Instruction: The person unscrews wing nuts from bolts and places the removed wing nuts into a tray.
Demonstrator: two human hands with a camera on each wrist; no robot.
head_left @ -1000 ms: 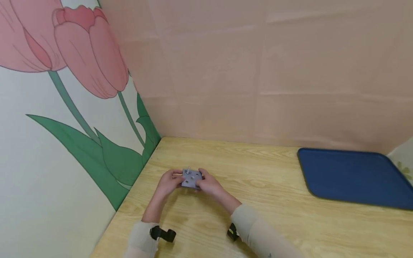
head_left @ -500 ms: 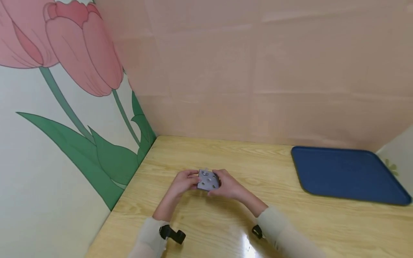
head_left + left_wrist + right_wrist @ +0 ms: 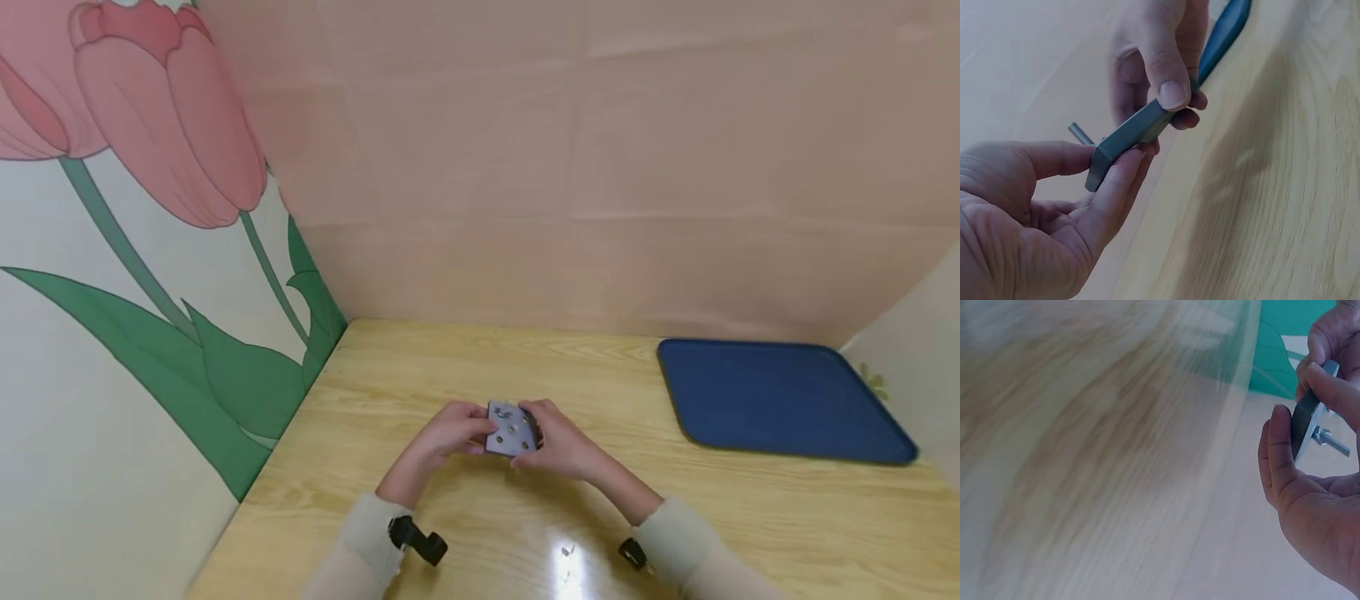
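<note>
A grey square plate (image 3: 513, 432) with several holes is held above the table between both hands. A threaded bolt (image 3: 1336, 445) with a nut on it sticks out of one face near a corner. My left hand (image 3: 453, 432) pinches the plate's left edge, thumb on the face with the bolt, fingers behind it. On the opposite edge my right hand (image 3: 564, 443) grips with thumb and fingers. The left wrist view shows the plate (image 3: 1127, 139) edge-on, tilted, with both hands touching it. Part of the plate's right side is hidden by the right hand.
A blue tray (image 3: 783, 400) lies at the back right of the wooden table (image 3: 465, 350). A tulip-patterned wall (image 3: 150, 275) borders the left side, and a pinkish sheet (image 3: 525, 167) hangs behind. Black wrist straps (image 3: 420, 540) sit on the sleeves.
Both hands and the plate have moved right over the table, and the head view has turned slightly right. My right thumb has shifted from the plate's face to its near edge.
</note>
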